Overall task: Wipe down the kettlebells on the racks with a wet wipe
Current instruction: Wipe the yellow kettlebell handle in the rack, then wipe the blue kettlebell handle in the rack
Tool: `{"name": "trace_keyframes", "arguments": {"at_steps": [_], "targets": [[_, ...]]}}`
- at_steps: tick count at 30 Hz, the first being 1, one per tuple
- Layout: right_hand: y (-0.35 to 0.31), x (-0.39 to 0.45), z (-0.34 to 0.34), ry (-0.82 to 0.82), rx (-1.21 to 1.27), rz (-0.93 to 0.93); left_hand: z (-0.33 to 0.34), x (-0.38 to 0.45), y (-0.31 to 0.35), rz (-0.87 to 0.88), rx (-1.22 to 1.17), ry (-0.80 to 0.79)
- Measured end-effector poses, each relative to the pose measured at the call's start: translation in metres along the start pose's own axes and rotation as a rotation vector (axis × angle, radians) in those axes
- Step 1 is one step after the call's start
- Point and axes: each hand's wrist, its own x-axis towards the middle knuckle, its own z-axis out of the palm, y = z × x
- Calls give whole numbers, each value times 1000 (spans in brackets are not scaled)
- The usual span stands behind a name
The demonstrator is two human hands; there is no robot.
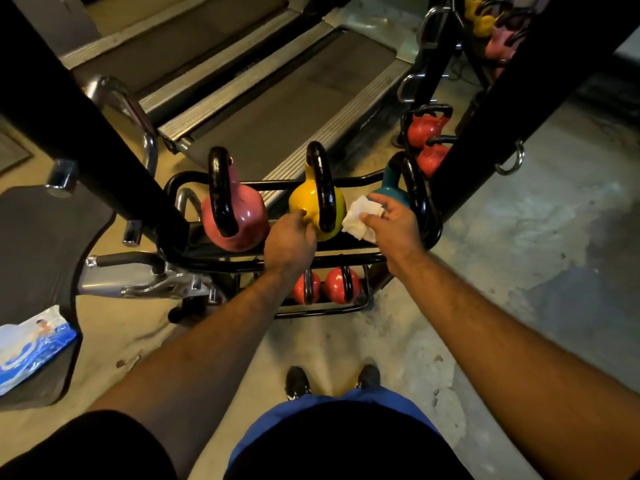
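Observation:
A black rack (346, 259) holds three kettlebells on its top shelf: pink (242, 220) at left, yellow (304, 202) in the middle, teal (389, 190) at right, each with a black handle. My left hand (291, 242) rests against the near left side of the yellow kettlebell. My right hand (394, 226) holds a crumpled white wet wipe (358, 220) just right of the yellow kettlebell, in front of the teal one. Two red kettlebells (337, 285) sit on the lower shelf, partly hidden by my left forearm.
A blue and white wipe packet (31, 344) lies on a dark padded bench at the left. Thick black frame posts (90, 140) cross at left and right. Treadmills (277, 109) stand behind the rack. More red kettlebells (427, 128) sit at the back right.

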Motion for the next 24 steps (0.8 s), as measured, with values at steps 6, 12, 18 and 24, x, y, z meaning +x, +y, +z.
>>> {"name": "trace_keyframes", "arguments": {"at_steps": [6, 12, 18, 24], "targets": [[4, -2, -25, -166, 3, 87, 20, -42, 21, -99, -59, 96], [-1, 7, -58, -165, -114, -28, 43, -57, 54, -134, -68, 106], [-9, 18, -99, -174, -147, -250, 71, -48, 96, -69, -144, 68], [-23, 23, -120, -114, -330, -496, 84, -14, 110, -82, -296, -20]]}}
